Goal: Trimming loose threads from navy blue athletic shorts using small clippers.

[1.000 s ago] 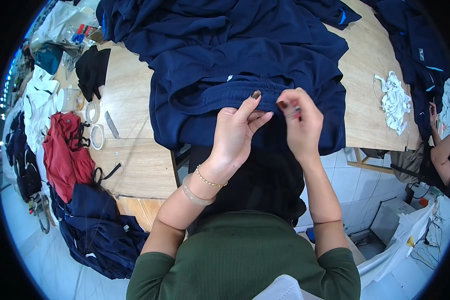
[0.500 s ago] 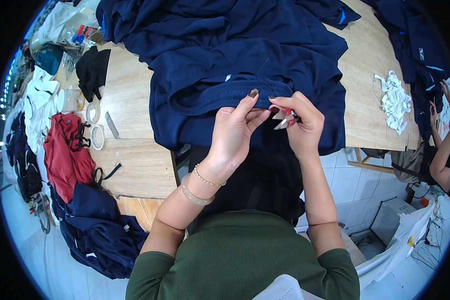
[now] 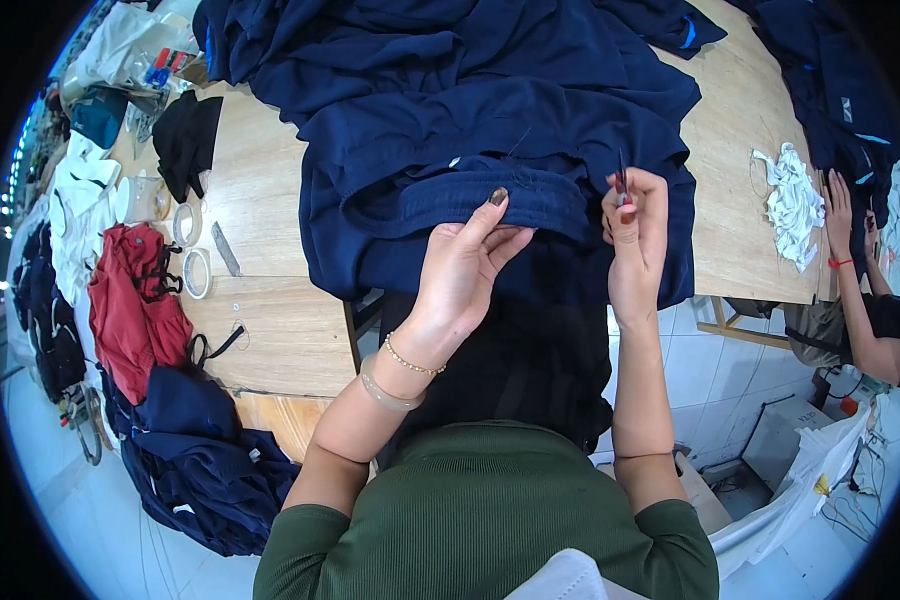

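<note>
A navy garment [image 3: 370, 265] lies spread in front of me, its gathered elastic waistband [image 3: 435, 203] curved toward me. My left hand [image 3: 467, 262] pinches the waistband's near edge, thumb on top and fingers underneath. Loose dark threads stand up from the fabric behind the band. Just right of the waistband, my right hand [image 3: 634, 235] is raised and closed around small thread snips [image 3: 623, 187] with red on the handles. Their blades point up and away from me, apart from the cloth.
More navy garments [image 3: 450, 60] are heaped at the far side. Tape rolls [image 3: 197, 273], a metal ruler [image 3: 225, 248] and red clothing [image 3: 135, 300] lie left on the wooden table [image 3: 280, 330]. White scraps [image 3: 794, 205] sit right, near another person's hand [image 3: 838, 215].
My right hand has moved right, away from the waistband, and the snips have turned from pointing down-left to pointing up. My left hand keeps its pinch. The other person's hand has shifted nearer the white scraps.
</note>
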Motion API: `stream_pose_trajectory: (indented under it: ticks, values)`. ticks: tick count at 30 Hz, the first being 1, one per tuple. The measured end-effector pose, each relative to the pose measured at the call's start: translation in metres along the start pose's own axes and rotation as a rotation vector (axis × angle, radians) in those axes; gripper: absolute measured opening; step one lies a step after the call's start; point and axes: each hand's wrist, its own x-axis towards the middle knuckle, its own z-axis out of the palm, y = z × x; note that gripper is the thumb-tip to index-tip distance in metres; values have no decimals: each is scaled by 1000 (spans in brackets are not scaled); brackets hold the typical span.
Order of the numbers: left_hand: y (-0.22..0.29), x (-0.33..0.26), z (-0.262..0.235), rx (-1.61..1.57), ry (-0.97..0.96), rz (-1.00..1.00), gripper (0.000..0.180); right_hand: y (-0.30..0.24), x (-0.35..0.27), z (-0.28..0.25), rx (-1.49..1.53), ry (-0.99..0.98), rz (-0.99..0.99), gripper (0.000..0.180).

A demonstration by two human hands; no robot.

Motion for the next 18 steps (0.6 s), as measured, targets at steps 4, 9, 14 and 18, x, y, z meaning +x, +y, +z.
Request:
stream_pose_trajectory:
  ticks: [4,9,14,18]
  values:
    - [3,-3,8,17,1,10,22,-4,-8,-12,-330,-13,-65,25]
    - [3,-2,6,26,-16,36,22,-18,-12,-9,-732,-103,-202,23]
    - [1,-2,8,34,-8,43,23,-17,-11,-4,-771,-108,-222,26]
    - [2,-3,9,28,2,46,23,-15,-10,-2,-739,-95,-226,26]
